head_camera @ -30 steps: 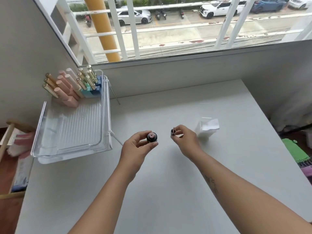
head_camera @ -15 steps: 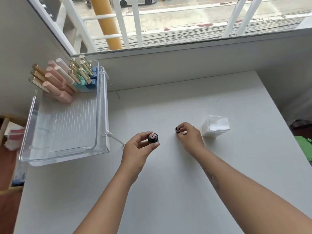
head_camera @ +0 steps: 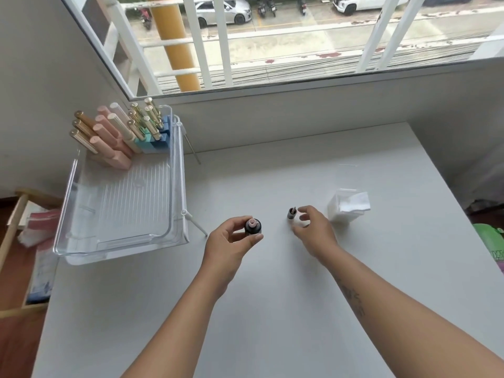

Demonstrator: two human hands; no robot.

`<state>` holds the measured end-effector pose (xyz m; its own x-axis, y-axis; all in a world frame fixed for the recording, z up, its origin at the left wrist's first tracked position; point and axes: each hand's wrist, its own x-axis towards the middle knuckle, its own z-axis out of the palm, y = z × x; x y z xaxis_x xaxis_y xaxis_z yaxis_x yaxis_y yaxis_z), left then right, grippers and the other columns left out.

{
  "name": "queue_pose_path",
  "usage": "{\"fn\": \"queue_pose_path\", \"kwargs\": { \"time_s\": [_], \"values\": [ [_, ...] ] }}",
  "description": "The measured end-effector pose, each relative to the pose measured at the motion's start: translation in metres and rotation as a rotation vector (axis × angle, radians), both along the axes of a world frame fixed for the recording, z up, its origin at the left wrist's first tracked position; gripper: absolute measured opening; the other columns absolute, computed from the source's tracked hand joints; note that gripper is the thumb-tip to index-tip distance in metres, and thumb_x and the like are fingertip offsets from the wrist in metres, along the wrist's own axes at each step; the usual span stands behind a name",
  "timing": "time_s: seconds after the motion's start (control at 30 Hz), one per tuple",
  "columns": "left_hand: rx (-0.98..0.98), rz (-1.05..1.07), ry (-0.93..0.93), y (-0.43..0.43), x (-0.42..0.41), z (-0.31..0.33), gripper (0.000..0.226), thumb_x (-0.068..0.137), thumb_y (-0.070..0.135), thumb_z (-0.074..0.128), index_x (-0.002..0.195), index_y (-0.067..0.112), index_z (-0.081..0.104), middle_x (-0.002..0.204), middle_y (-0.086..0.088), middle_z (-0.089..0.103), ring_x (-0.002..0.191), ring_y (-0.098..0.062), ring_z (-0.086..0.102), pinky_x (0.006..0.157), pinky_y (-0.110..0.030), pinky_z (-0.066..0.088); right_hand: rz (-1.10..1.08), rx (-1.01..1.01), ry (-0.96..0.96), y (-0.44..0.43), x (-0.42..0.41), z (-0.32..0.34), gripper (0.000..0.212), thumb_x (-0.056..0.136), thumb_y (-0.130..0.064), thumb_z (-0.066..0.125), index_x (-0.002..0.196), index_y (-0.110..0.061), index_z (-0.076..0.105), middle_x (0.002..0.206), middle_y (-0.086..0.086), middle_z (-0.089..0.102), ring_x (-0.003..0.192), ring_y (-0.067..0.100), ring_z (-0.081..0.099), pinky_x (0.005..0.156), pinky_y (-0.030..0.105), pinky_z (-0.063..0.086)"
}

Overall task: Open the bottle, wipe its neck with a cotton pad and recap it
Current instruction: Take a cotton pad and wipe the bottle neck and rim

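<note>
**Open bottle in the left hand, cap standing on the table by the right**

The left hand (head_camera: 231, 241) reaches in from the lower edge, forearm angled up and to the right, and pinches a small dark bottle (head_camera: 252, 227) between thumb and fingertips. The bottle is upright, its uncapped pinkish neck facing the camera. No label or writing can be read on it.

The right hand (head_camera: 313, 230) comes in from the lower right, forearm stretched diagonally across the table (head_camera: 272, 309). Its fingers are curled and spread apart, holding nothing. A dark marking shows on the inner forearm; it is too blurred to read.

The cap (head_camera: 291, 213) stands on the table just left of the right hand's fingertips, close to them but apart, and to the right of the bottle. Something pinkish shows at its top; the detail is too small to make out.

Just right of the right hand sits a small clear container of white cotton pads (head_camera: 349, 207), one pad sticking out at its top.

To the left of the left hand, a clear plastic tray (head_camera: 122, 214) rests on the table's left edge. At its far end, rows of cosmetic tubes (head_camera: 117, 132) with gold, pink and cream caps lean together. Beyond the table, a window (head_camera: 272, 36) with white bars looks down on parked cars.
</note>
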<state>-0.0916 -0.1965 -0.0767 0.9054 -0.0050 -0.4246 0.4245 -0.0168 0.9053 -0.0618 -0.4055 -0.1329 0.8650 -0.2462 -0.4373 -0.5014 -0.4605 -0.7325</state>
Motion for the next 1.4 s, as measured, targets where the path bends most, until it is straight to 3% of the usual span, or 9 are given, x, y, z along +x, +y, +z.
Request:
{"fn": "queue_pose_path", "kwargs": {
  "time_s": [0.13, 0.27, 0.37, 0.53, 0.63, 0.83, 1.1, 1.27, 1.4],
  "values": [
    [-0.009, -0.042, -0.016, 0.002, -0.007, 0.003, 0.029, 0.08, 0.005, 0.081, 0.1, 0.025, 0.074, 0.088, 0.02, 0.078, 0.087, 0.003, 0.072, 0.065, -0.002, 0.047, -0.017, -0.011, -0.029, -0.005, -0.021, 0.014, 0.03, 0.089, -0.019, 0.064, 0.118, -0.022, 0.059, 0.116, -0.003, 0.057, 0.094, 0.017, 0.06, 0.071, 0.027, 0.046],
    [-0.008, -0.104, -0.031, -0.003, -0.011, 0.006, 0.025, 0.08, 0.009, 0.082, 0.096, 0.026, 0.076, 0.086, 0.019, 0.078, 0.082, 0.007, 0.071, 0.062, -0.002, 0.046, -0.071, -0.026, -0.141, -0.015, -0.03, 0.043, 0.012, 0.088, -0.024, 0.066, 0.1, -0.025, 0.064, 0.095, -0.008, 0.063, 0.078, 0.005, 0.059, 0.057, 0.02, 0.043],
    [-0.001, -0.15, -0.038, -0.011, -0.011, 0.01, 0.023, 0.08, 0.013, 0.083, 0.095, 0.029, 0.076, 0.087, 0.02, 0.078, 0.082, 0.007, 0.07, 0.061, 0.0, 0.044, -0.092, -0.135, -0.262, -0.034, -0.029, 0.07, 0.006, 0.089, -0.023, 0.064, 0.094, -0.026, 0.065, 0.089, -0.009, 0.064, 0.075, 0.007, 0.061, 0.057, 0.021, 0.045],
    [0.031, -0.181, -0.046, -0.024, -0.015, 0.015, 0.024, 0.079, 0.02, 0.084, 0.097, 0.033, 0.075, 0.087, 0.02, 0.077, 0.083, 0.008, 0.07, 0.059, 0.0, 0.044, 0.006, -0.461, -0.351, -0.082, -0.029, 0.093, 0.021, 0.089, -0.017, 0.064, 0.108, -0.024, 0.065, 0.111, -0.004, 0.054, 0.095, 0.018, 0.055, 0.071, 0.038, 0.052],
    [0.052, -0.17, -0.044, -0.033, -0.018, 0.019, 0.025, 0.078, 0.021, 0.085, 0.097, 0.034, 0.075, 0.086, 0.021, 0.077, 0.081, 0.01, 0.069, 0.057, 0.0, 0.044, 0.077, -0.564, -0.298, -0.107, -0.029, 0.095, 0.031, 0.088, -0.017, 0.066, 0.117, -0.027, 0.063, 0.118, -0.002, 0.05, 0.111, 0.022, 0.047, 0.072, 0.038, 0.051],
    [0.084, -0.13, -0.037, -0.06, -0.023, 0.024, 0.024, 0.079, 0.021, 0.084, 0.098, 0.033, 0.075, 0.086, 0.02, 0.077, 0.081, 0.009, 0.069, 0.057, -0.002, 0.044, 0.292, -0.646, -0.202, -0.128, -0.02, 0.084, 0.032, 0.091, -0.014, 0.062, 0.121, -0.026, 0.062, 0.121, 0.002, 0.052, 0.113, 0.024, 0.045, 0.07, 0.038, 0.05],
    [0.098, -0.067, -0.033, -0.089, -0.03, 0.021, 0.024, 0.079, 0.023, 0.084, 0.098, 0.034, 0.074, 0.085, 0.023, 0.076, 0.079, 0.01, 0.069, 0.057, -0.004, 0.045, 0.238, -0.442, -0.29, -0.142, -0.003, 0.079, 0.01, 0.094, -0.02, 0.06, 0.093, -0.018, 0.07, 0.104, -0.002, 0.062, 0.1, 0.023, 0.054, 0.072, 0.038, 0.05],
    [0.09, -0.046, -0.045, -0.11, -0.027, 0.022, 0.024, 0.08, 0.026, 0.083, 0.101, 0.034, 0.074, 0.085, 0.023, 0.076, 0.081, 0.009, 0.069, 0.063, -0.008, 0.044, -0.004, -0.012, -0.279, -0.152, -0.005, 0.09, 0.011, 0.089, -0.027, 0.065, 0.077, -0.027, 0.063, 0.085, -0.011, 0.065, 0.082, 0.007, 0.06, 0.059, 0.022, 0.041],
    [0.062, -0.05, -0.093, -0.127, -0.023, 0.027, 0.023, 0.083, 0.022, 0.081, 0.1, 0.036, 0.075, 0.09, 0.022, 0.077, 0.086, 0.005, 0.07, 0.064, -0.004, 0.047, -0.072, 0.196, -0.306, -0.157, -0.016, 0.1, 0.009, 0.089, -0.02, 0.066, 0.081, -0.025, 0.067, 0.08, -0.004, 0.073, 0.076, 0.013, 0.066, 0.067, 0.024, 0.051]
  ]
}}
